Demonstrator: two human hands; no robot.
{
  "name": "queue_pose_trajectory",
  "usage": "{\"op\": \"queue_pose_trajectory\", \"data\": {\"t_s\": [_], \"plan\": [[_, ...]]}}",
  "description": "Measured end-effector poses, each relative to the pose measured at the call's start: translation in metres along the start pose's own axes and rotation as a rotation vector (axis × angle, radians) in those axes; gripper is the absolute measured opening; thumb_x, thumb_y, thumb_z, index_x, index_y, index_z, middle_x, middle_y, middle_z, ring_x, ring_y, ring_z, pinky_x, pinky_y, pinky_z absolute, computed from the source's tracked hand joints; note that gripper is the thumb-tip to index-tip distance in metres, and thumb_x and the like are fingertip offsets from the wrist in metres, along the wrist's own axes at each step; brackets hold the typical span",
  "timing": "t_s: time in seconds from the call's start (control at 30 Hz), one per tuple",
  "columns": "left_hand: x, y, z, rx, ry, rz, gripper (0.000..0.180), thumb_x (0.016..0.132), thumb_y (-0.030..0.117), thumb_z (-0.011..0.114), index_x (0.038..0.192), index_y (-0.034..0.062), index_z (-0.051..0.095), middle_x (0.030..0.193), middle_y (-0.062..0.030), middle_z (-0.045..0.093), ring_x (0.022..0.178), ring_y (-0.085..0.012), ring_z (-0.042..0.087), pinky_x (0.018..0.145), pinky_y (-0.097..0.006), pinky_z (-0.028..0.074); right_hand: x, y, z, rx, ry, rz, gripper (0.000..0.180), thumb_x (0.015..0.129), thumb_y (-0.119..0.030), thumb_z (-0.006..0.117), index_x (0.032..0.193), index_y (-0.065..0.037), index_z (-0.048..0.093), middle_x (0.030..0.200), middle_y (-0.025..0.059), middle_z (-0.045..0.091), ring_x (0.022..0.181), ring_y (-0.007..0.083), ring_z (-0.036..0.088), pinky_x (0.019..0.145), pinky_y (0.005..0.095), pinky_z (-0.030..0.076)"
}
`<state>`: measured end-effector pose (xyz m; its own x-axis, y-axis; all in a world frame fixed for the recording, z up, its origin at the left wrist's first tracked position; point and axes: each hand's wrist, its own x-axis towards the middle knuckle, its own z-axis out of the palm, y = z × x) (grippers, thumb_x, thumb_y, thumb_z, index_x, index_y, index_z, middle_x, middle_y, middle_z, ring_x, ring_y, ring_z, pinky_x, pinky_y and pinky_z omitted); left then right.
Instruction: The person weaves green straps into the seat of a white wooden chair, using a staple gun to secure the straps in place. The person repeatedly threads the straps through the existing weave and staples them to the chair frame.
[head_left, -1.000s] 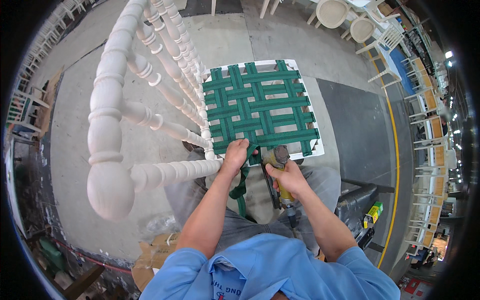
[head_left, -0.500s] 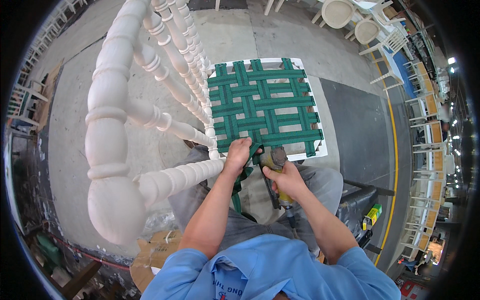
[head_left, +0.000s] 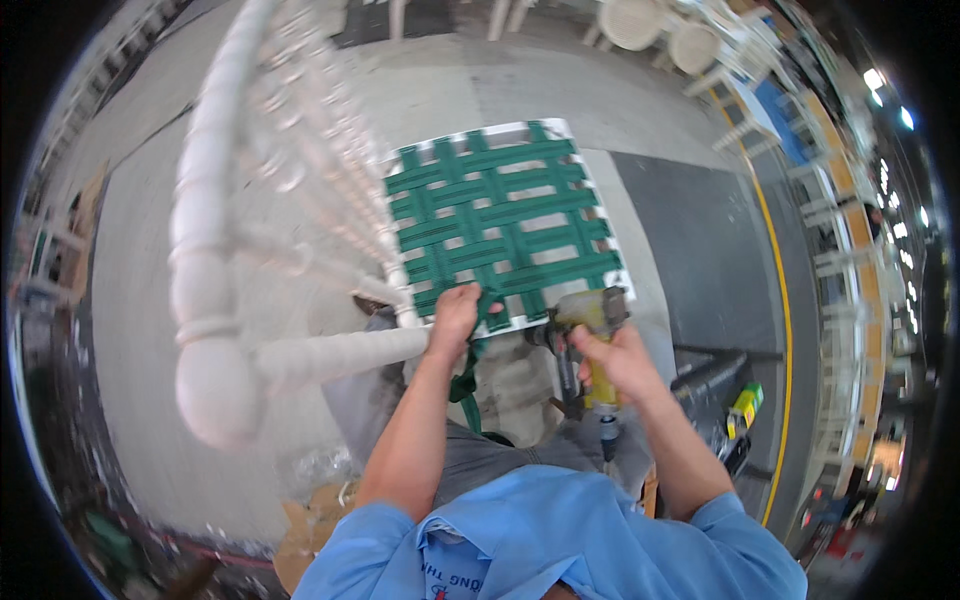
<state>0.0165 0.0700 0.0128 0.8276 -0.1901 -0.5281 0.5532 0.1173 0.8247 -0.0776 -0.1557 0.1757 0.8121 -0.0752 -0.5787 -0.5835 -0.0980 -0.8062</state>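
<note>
A white chair frame [head_left: 215, 250] with turned spindles lies across my lap. Its seat [head_left: 497, 220] is woven with dark green webbing straps. My left hand [head_left: 455, 315] grips the loose end of a green strap [head_left: 465, 380] at the seat's near edge, pulling it down over the rail. My right hand [head_left: 615, 355] holds a yellow and grey pneumatic staple gun [head_left: 590, 315] by its handle, its nose close to the seat's near right corner. The strap's tail hangs between my knees.
Grey concrete floor lies all around. White chairs [head_left: 650, 25] stand at the far right and along the right wall. A yellow floor line [head_left: 785, 300] curves on the right. A dark case with a green and yellow can [head_left: 742, 408] sits by my right elbow. Cardboard [head_left: 305, 530] lies near left.
The chair has shifted, its seat now nearer the centre and spindles blurred with motion. My right hand and staple gun have moved right and up, away from my left hand.
</note>
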Motion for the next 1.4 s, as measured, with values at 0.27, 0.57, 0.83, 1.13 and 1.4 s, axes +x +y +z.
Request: {"op": "queue_pose_trajectory", "data": {"t_s": [0.27,0.57,0.83,1.13,1.4], "plan": [[-0.031,-0.022,-0.010,0.663,0.050,0.398,0.060,0.091,0.026,0.080,0.137,-0.0069,0.061,0.127,-0.0204,0.071,0.117,-0.0311,0.069,0.103,-0.039,0.052,-0.126,0.017,-0.219,0.133,0.665,-0.006,0.040,0.101,-0.038,0.077,0.119,-0.004,0.065,0.096,0.0068,0.066,0.067,0.0162,0.063,0.059,0.0350,0.054],[-0.055,-0.037,0.034,0.881,0.229,0.452,0.061,0.097,0.025,0.075,0.142,-0.0096,0.054,0.132,-0.0294,0.066,0.121,-0.0429,0.064,0.106,-0.044,0.048,-0.182,0.220,-0.322,0.806,0.744,0.123,0.041,0.100,-0.041,0.076,0.126,-0.010,0.065,0.109,0.0053,0.066,0.079,0.0216,0.066,0.068,0.0395,0.060],[-0.061,-0.026,0.050,0.819,0.218,0.354,0.057,0.096,0.019,0.076,0.138,-0.0127,0.055,0.128,-0.0233,0.068,0.113,-0.0311,0.067,0.101,-0.039,0.051,-0.198,0.273,-0.333,0.638,0.786,0.298,0.037,0.100,-0.038,0.076,0.118,-0.006,0.067,0.101,0.0070,0.068,0.085,0.0249,0.070,0.076,0.0415,0.061],[-0.052,-0.024,0.030,0.851,0.297,0.347,0.059,0.088,0.027,0.083,0.130,-0.0091,0.064,0.124,-0.0246,0.072,0.114,-0.0335,0.069,0.102,-0.042,0.051,-0.260,0.320,-0.315,-0.651,0.887,0.706,0.074,0.068,-0.044,0.090,0.123,-0.005,0.060,0.121,0.0253,0.073,0.118,0.0436,0.070,0.098,0.0507,0.055],[-0.057,-0.019,0.004,0.950,0.255,0.243,0.055,0.089,0.035,0.080,0.127,-0.0021,0.067,0.119,-0.0253,0.074,0.113,-0.0402,0.072,0.097,-0.046,0.054,-0.257,0.289,-0.293,0.437,0.812,0.348,0.028,0.089,-0.014,0.066,0.114,-0.005,0.061,0.079,0.0043,0.062,0.067,0.0164,0.065,0.056,0.0298,0.052]]}}
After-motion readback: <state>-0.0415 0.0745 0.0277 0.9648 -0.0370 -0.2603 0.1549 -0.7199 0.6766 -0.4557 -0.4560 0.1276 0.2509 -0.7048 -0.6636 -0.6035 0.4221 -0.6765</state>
